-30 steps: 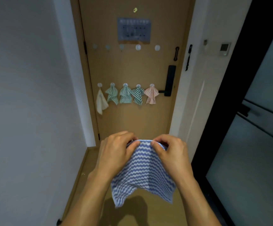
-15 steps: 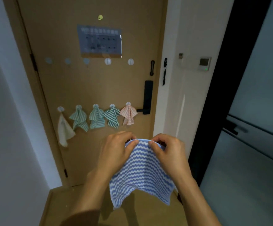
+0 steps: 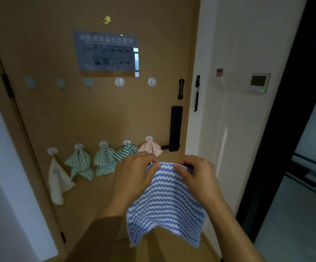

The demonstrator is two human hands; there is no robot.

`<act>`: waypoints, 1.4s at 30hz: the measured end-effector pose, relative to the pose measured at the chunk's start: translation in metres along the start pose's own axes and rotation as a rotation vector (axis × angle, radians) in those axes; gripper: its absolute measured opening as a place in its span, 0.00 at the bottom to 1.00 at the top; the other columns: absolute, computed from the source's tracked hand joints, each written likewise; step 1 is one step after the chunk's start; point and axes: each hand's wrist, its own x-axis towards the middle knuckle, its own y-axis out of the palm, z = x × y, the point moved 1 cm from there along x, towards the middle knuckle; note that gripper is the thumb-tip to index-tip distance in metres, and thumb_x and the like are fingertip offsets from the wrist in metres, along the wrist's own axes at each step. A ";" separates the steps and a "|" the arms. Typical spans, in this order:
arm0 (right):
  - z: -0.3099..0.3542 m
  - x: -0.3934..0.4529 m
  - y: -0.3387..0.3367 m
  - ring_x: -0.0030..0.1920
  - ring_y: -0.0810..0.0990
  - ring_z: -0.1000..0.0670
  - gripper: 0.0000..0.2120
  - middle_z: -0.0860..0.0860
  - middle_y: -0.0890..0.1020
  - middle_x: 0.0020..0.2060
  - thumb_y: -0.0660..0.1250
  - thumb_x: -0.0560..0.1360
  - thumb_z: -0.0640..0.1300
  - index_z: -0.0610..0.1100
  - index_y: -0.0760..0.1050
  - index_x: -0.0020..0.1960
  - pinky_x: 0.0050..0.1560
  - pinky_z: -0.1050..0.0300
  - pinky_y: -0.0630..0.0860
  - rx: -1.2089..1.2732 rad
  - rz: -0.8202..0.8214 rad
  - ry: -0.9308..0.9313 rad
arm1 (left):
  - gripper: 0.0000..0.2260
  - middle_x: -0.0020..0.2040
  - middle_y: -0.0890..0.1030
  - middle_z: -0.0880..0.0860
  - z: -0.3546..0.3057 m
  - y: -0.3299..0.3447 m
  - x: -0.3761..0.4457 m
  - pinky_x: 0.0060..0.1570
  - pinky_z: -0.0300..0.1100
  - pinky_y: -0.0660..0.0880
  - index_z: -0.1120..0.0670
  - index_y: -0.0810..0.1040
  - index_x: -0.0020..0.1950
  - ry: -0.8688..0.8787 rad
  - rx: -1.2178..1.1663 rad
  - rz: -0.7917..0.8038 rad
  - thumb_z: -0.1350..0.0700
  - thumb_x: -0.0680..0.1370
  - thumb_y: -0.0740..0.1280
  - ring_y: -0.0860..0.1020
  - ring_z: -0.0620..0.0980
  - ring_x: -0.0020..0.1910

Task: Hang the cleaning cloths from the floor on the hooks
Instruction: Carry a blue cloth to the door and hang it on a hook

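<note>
Before me stood the door [image 3: 100,114], its lower hooks full, upper hooks [image 3: 119,81] free. My left hand [image 3: 134,174] and right hand [image 3: 197,176] pinched the blue cloth [image 3: 164,203] at its top edge; it might slip off if I missed its loop.

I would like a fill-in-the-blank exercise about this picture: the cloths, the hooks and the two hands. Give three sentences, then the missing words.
1. Both hands, the left hand and the right hand, pinch the top edge of a wavy-striped white and ____ cleaning cloth.
2. The lower row of round white hooks on the brown wooden door holds ____ hung cloths.
3. The cloth nearest the black door handle is the striped ____ cloth.

Missing words: blue; five; pink
</note>
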 end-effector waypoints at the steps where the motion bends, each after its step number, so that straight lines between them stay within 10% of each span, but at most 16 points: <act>1: -0.006 0.015 0.006 0.40 0.78 0.62 0.09 0.60 0.80 0.33 0.71 0.73 0.42 0.53 0.78 0.37 0.37 0.73 0.68 0.009 0.000 -0.011 | 0.07 0.43 0.82 0.46 0.008 0.005 0.012 0.42 0.49 0.74 0.50 0.82 0.46 -0.007 0.024 -0.005 0.49 0.79 0.66 0.78 0.46 0.43; 8: -0.052 0.137 0.041 0.40 0.78 0.61 0.08 0.60 0.80 0.33 0.70 0.74 0.41 0.49 0.80 0.37 0.37 0.74 0.68 0.093 0.017 -0.103 | 0.07 0.39 0.78 0.40 0.063 0.039 0.109 0.39 0.31 0.69 0.49 0.81 0.42 -0.026 0.012 -0.114 0.50 0.77 0.66 0.76 0.41 0.40; 13: -0.085 0.235 0.054 0.39 0.79 0.61 0.10 0.59 0.82 0.35 0.70 0.75 0.41 0.52 0.80 0.37 0.38 0.74 0.71 0.220 0.063 -0.132 | 0.12 0.34 0.80 0.46 0.097 0.070 0.192 0.35 0.49 0.74 0.50 0.81 0.39 -0.110 -0.089 -0.226 0.45 0.75 0.64 0.76 0.44 0.33; 32: -0.134 0.486 0.109 0.32 0.73 0.61 0.06 0.56 0.79 0.33 0.70 0.75 0.44 0.44 0.83 0.40 0.33 0.77 0.66 0.079 0.019 -0.178 | 0.10 0.29 0.72 0.44 0.193 0.122 0.407 0.28 0.38 0.62 0.49 0.76 0.36 -0.261 0.126 -0.355 0.51 0.77 0.67 0.70 0.43 0.29; 42: -0.125 0.557 0.135 0.37 0.79 0.52 0.10 0.49 0.84 0.38 0.67 0.76 0.44 0.41 0.83 0.42 0.38 0.59 0.73 -0.153 -0.099 -0.134 | 0.11 0.33 0.78 0.51 0.232 0.124 0.479 0.28 0.41 0.66 0.54 0.79 0.40 -0.235 0.237 -0.394 0.51 0.79 0.63 0.72 0.47 0.30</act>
